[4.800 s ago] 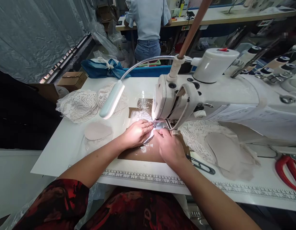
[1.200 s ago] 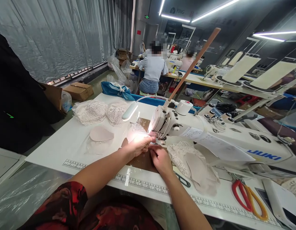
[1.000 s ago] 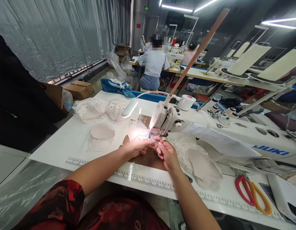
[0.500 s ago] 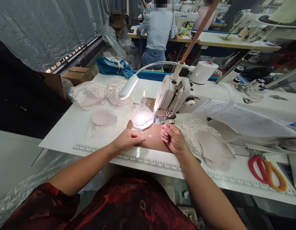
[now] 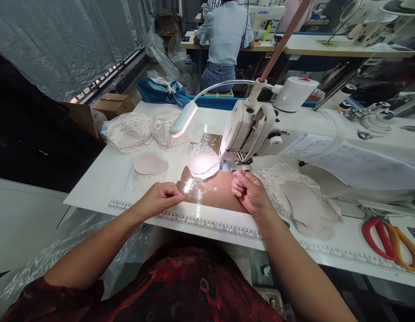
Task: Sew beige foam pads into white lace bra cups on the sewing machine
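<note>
My left hand (image 5: 162, 197) is pinched closed at the left edge of a brown sheet (image 5: 224, 194), its fingertips low over the table. Nearer the machine, my right hand (image 5: 249, 190) is curled closed above the sheet's right side. A faint thin line runs leftward from the right fingers; whatever either hand pinches is too small to make out. A pale cup-shaped piece with lace (image 5: 203, 162) lies at the needle area of the white sewing machine (image 5: 243, 129), lit brightly. Shiny clear film covers part of the brown sheet.
Lace pieces (image 5: 129, 133) are stacked at the back left, with a pale pad (image 5: 150, 164) before them. More lace and pads (image 5: 299, 201) lie right of my right hand. Scissors (image 5: 378, 237) rest farther right. A lamp (image 5: 184, 118) overhangs the table; a person (image 5: 224, 40) sits beyond.
My left hand has moved left, away from the right hand, and stays pinched. My right hand keeps its place by the machine. The whole view has shifted slightly.
</note>
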Available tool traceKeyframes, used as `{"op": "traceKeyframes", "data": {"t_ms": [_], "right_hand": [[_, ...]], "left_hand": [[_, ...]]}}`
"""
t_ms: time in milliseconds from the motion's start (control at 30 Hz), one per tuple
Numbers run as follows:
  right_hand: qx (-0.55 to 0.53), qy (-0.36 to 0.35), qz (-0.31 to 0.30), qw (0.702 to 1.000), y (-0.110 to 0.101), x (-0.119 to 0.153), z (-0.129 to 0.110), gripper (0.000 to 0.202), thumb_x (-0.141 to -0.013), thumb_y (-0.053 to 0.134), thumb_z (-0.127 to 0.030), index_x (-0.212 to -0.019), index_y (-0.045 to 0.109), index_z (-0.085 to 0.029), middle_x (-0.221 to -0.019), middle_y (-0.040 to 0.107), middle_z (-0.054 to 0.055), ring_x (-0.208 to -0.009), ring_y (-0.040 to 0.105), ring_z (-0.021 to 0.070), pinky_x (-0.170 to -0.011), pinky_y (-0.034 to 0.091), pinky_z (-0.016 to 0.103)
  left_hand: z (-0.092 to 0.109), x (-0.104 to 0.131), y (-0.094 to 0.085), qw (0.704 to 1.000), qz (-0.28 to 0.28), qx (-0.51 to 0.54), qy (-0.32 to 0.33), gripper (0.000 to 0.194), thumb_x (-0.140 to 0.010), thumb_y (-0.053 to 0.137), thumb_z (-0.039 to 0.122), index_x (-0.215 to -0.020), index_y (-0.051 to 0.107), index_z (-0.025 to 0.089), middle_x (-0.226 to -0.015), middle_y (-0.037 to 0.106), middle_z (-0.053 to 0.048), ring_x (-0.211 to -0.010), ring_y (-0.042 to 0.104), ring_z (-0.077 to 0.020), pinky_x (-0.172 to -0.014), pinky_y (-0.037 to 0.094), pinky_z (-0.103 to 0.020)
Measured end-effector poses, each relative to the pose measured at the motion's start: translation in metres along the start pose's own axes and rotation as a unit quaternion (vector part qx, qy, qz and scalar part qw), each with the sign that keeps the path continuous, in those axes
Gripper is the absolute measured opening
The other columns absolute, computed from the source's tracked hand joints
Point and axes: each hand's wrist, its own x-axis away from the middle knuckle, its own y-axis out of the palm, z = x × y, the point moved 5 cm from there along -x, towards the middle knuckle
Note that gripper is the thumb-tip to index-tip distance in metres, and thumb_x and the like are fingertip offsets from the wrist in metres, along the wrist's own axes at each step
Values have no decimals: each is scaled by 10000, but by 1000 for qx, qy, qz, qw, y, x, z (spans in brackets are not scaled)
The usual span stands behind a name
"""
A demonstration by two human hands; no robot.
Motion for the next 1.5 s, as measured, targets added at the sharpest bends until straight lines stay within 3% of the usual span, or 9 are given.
{"op": "traceKeyframes", "data": {"t_ms": [600,700,767,900,1033,1167,1300,1400,1500], "right_hand": [[6,-2,11,1000,-5,-2,0,266,-647,819,-347,-745,633,-184,-534,311,-86,-477,281,53,-383,266,158],[3,7,4,1000,-3,-2,-1,287,-626,829,-360,-741,635,-181,-523,312,-92,-469,267,44,-377,256,145],[10,18,-9,1000,1,-1,0,307,-597,842,-368,-720,633,-179,-512,329,-94,-459,253,38,-367,240,141],[43,58,-42,996,13,5,6,314,-573,849,-351,-637,602,-168,-478,371,-89,-422,258,29,-341,218,146],[68,102,-52,991,15,6,11,301,-584,839,-346,-629,614,-151,-426,386,-88,-373,240,23,-314,192,154],[42,82,27,995,5,-7,4,304,-573,842,-308,-646,590,-154,-458,408,-87,-390,246,16,-312,183,138],[-16,35,128,991,0,-24,1,331,-543,832,-213,-651,520,-190,-485,400,-107,-398,255,17,-320,239,142],[-51,9,167,985,6,-33,7,321,-568,802,-229,-654,493,-207,-497,417,-103,-407,301,34,-342,301,167],[-71,-14,180,981,15,-39,13,331,-603,772,-274,-631,446,-223,-459,355,-112,-404,322,52,-364,332,189]], "left_hand": [[-3,33,-37,979,-59,-188,-51,354,-844,581,410,-603,608,152,-687,511,1,-600,483,-110,-555,341,-215],[12,23,-27,988,-44,-147,-19,314,-847,596,420,-688,647,155,-695,519,4,-609,472,-104,-561,350,-212],[27,9,-12,996,-34,-76,15,274,-848,608,418,-930,689,169,-749,549,-2,-649,492,-109,-581,376,-213],[59,-31,30,990,-74,106,61,549,-838,629,398,-1308,501,145,-738,548,2,-623,495,-101,-565,398,-218],[73,-62,64,963,-157,215,49,440,-783,692,433,-1101,573,153,-680,516,24,-559,443,-65,-517,355,-190],[66,-79,65,955,-112,269,50,327,-815,659,461,-835,572,147,-614,456,39,-533,407,-55,-522,350,-188],[56,-87,56,968,-14,230,103,294,-811,673,393,-979,627,157,-805,584,-19,-663,513,-96,-629,437,-219],[58,-86,59,974,-14,149,172,262,-856,615,293,-1098,641,196,-1081,629,-61,-927,587,-151,-840,476,-256],[60,-83,60,969,-6,78,233,348,-889,551,214,-1232,601,229,-1284,577,-60,-1208,514,-185,-1056,391,-305]]}}
